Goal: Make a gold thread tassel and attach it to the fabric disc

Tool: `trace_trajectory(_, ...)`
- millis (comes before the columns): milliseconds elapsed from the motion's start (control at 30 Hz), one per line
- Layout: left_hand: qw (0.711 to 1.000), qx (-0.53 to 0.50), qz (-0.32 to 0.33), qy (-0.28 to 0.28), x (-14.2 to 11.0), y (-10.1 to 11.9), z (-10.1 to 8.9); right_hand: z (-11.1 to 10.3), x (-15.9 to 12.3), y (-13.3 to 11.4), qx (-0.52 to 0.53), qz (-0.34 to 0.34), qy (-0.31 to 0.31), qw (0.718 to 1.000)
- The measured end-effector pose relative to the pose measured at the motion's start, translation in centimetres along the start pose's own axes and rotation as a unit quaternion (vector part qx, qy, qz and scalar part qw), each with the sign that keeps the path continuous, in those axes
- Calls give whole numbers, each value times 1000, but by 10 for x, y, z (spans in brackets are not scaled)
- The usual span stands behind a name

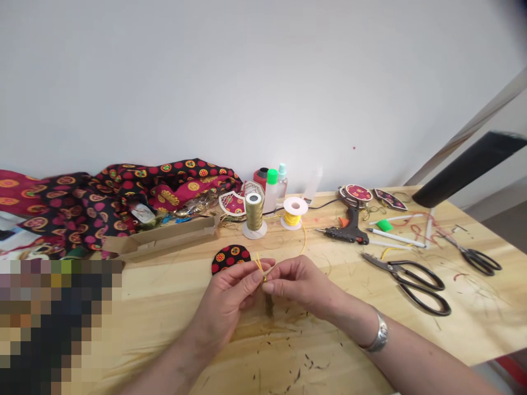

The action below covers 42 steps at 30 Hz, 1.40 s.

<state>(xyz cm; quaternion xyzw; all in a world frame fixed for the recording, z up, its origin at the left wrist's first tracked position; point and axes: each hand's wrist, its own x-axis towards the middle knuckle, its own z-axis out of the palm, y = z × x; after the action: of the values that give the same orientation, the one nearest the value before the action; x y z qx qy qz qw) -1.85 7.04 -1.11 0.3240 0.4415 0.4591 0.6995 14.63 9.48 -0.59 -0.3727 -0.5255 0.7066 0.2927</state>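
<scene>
My left hand (234, 293) is closed in a pinch around a doubled yellow cord (258, 261), whose loose ends stick up past the fingertips. Close against it, my right hand (298, 282) pinches the top of a small olive-gold tassel (269, 305), with a shiny gold bit between the fingertips of both hands. The tassel's threads hang down over the wooden table (185, 307). Just behind my left fingers lies a round patterned fabric piece (231, 259), partly covered by the hand.
Behind stand a gold thread spool (254, 214), a yellow cord spool (293, 215) and bottles (270, 192). To the right lie a glue gun (349, 227), large scissors (411, 280) and smaller scissors (480, 261). Patterned fabric (82, 203) and an open cardboard box (164, 240) occupy the left.
</scene>
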Motion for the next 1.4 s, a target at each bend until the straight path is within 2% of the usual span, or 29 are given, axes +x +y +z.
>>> trace_trajectory(100, 1000, -9, -1, -7, -1, 0, 0, -2, -1, 3, -39, 15, -50, 998)
trace_trajectory(200, 1000, -6, 7, 23, 1, 1, 0, -3, -3, 3, -97, 43, -103, 989)
trace_trajectory(300, 998, -13, 25, 57, 5, 3, -2, -2, -8, -1, -158, 64, -131, 977)
trace_trajectory(367, 996, -17, 42, 81, 7, 5, -3, 0, -11, -5, -178, 68, -179, 965)
trace_trajectory(433, 994, -3, 56, 97, 8, 6, -5, 1, -14, -7, -190, 72, -276, 939)
trace_trajectory(500, 993, 46, 56, 89, 8, 5, -5, 2, -15, -8, -225, 81, -370, 898)
trace_trajectory(600, 987, 158, 29, 30, 5, -1, -1, -2, -16, -10, -283, 108, -436, 847)
trace_trajectory(633, 983, 185, 15, 6, 3, -4, 1, -5, -17, -12, -279, 122, -443, 843)
trace_trajectory(700, 978, 207, -11, -33, -1, -8, 5, -14, -19, -17, -230, 142, -440, 856)
trace_trajectory(767, 978, 199, -26, -57, -5, -12, 7, -25, -22, -23, -163, 129, -403, 891)
trace_trajectory(833, 978, 190, -17, -83, -10, -12, 8, -35, -22, -26, -106, 77, -329, 935)
trace_trajectory(900, 972, 204, 59, -103, -15, -10, 8, -40, -20, -26, -56, 22, -242, 968)
trace_trajectory(967, 946, 237, 196, -105, -20, -8, 9, -38, -16, -23, -33, -1, -189, 981)
trace_trajectory(1033, 901, 273, 326, -91, -23, -6, 11, -32, -12, -18, -43, 5, -188, 981)
trace_trajectory(1133, 849, 320, 410, -94, -26, -7, 14, -22, -12, -12, -77, 12, -220, 972)
trace_trajectory(1267, 814, 385, 417, -125, -36, -13, 14, -19, -20, -16, -144, 47, -273, 950)
trace_trajectory(1400, 800, 435, 383, -156, -46, -12, 12, -23, -27, -24, -148, 112, -378, 907)
